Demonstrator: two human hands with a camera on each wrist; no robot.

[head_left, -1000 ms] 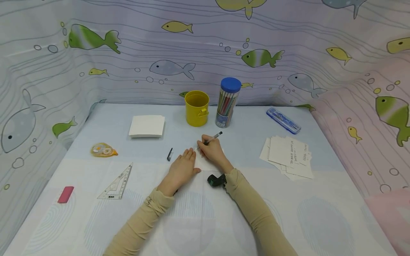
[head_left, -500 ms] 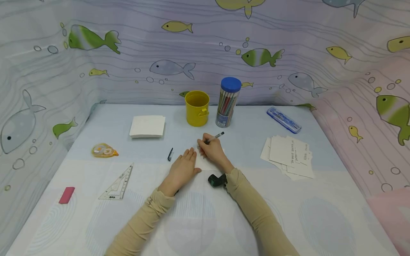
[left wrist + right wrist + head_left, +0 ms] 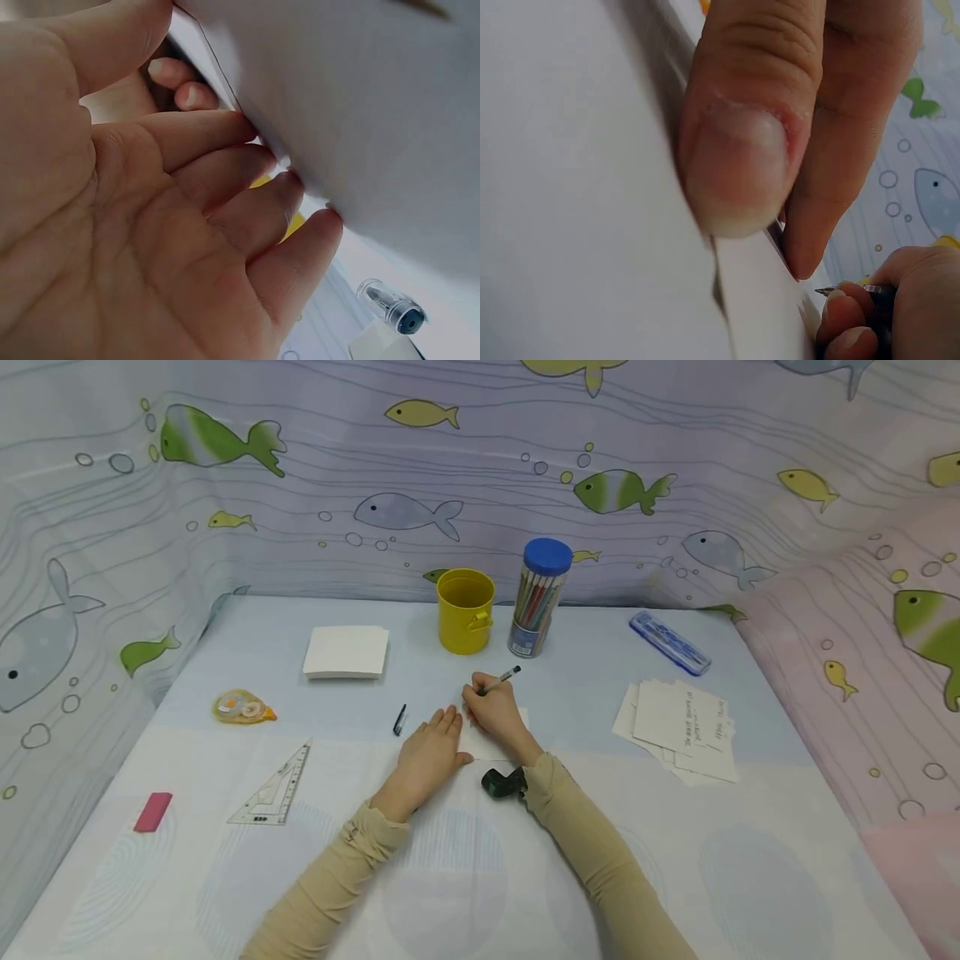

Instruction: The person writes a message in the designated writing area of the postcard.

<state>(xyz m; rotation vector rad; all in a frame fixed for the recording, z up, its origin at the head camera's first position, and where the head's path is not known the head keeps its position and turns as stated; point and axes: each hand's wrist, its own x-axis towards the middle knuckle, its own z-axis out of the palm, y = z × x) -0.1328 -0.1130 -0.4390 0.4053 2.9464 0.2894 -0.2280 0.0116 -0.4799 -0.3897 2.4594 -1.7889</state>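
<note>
My right hand [image 3: 497, 708] grips a pen [image 3: 501, 680] at the middle of the table, its back end slanting up and right. The pen's tip [image 3: 824, 290] shows in the right wrist view; I cannot tell whether it touches the paper. Under both hands lies a white paper card [image 3: 491, 750], largely covered. My left hand [image 3: 429, 758] rests flat, fingers extended and thumb on the card's near-left part. In the left wrist view, the left fingertips [image 3: 319, 217] press on the surface. Left of that hand lies the pen cap [image 3: 400, 720].
A stack of blank cards [image 3: 347, 653], yellow bucket [image 3: 465, 618] and pencil jar [image 3: 536, 606] stand behind. Right are written cards [image 3: 678, 727] and a blue case [image 3: 670, 643]. Left lie correction tape [image 3: 243, 707], a set square [image 3: 276, 789] and a pink eraser [image 3: 153, 812].
The right hand and pen have shifted only slightly, with the pen's slant changing a little. The left hand stays in place. The head view has tilted a bit.
</note>
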